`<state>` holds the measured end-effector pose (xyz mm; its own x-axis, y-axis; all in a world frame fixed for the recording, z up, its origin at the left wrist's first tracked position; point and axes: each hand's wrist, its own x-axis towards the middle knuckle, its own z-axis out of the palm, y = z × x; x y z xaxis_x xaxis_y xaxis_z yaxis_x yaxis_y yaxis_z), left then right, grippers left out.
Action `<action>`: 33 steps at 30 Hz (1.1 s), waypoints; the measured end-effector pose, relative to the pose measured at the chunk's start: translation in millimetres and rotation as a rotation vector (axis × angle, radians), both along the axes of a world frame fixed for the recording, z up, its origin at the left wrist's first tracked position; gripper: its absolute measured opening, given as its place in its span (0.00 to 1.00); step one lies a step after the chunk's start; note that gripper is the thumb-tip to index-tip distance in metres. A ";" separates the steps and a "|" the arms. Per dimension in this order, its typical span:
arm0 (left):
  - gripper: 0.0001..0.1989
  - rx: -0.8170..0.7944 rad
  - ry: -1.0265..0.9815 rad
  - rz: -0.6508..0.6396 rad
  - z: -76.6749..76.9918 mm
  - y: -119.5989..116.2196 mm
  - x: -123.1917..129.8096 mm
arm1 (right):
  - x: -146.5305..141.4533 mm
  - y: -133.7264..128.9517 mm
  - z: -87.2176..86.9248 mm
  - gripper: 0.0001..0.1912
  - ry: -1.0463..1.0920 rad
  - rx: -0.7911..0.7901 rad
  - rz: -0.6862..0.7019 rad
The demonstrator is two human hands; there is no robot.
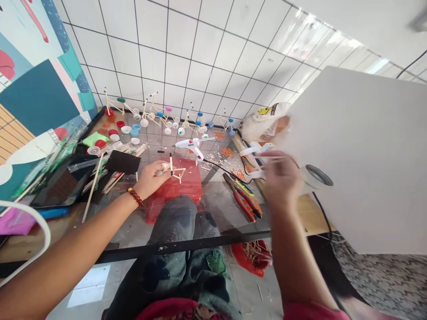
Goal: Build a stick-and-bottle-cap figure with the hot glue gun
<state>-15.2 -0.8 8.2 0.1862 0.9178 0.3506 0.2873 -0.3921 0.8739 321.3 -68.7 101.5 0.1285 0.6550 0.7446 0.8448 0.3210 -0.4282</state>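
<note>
My left hand (155, 178), with a beaded bracelet at the wrist, pinches a small frame of glued wooden sticks (180, 174) with black-tipped ends. It holds the frame above the glass tabletop. My right hand (283, 178) is raised at the right, near a clear plastic cup (315, 178) lying on its side; motion smears its fingers, and I cannot make out whether the thin pale streak beside them is held. A white glue gun (191, 144) lies on the glass between the hands, its cord running right. Red-handled pliers (243, 200) rest nearer my right arm.
Along the back stand several stick models with bottle caps (160, 115). Loose caps (126, 129), a black card (123, 162) and sticks lie left, beside a dark tablet (62, 182). A plastic bag (267, 122) sits back right. Below the table edge is a red bag of sticks (250, 260).
</note>
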 end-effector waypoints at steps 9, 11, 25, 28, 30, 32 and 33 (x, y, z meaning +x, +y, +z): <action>0.12 -0.022 0.013 0.001 4.3 -2.0 1.0 | -95.1 56.8 -81.2 0.10 -0.092 -0.293 0.517; 0.12 -0.017 0.014 -0.001 4.0 -1.6 1.1 | -92.6 59.8 -85.1 0.08 -0.061 -0.299 0.510; 0.11 0.006 0.034 -0.002 3.3 -2.1 0.3 | -104.8 67.0 -68.5 0.10 -0.218 -0.598 0.385; 0.11 0.005 0.023 -0.002 2.6 -2.2 0.7 | -107.0 70.7 -68.8 0.06 -0.150 -0.612 0.405; 0.11 -0.001 0.017 0.001 1.8 -1.9 1.1 | -108.2 71.7 -70.8 0.04 -0.122 -0.608 0.423; 0.11 -0.005 0.016 0.004 1.0 -1.7 1.4 | -109.6 71.6 -72.3 0.05 -0.101 -0.610 0.438; 0.11 -0.006 0.016 0.004 0.7 -1.6 1.5 | -110.4 71.3 -72.6 0.06 -0.095 -0.611 0.442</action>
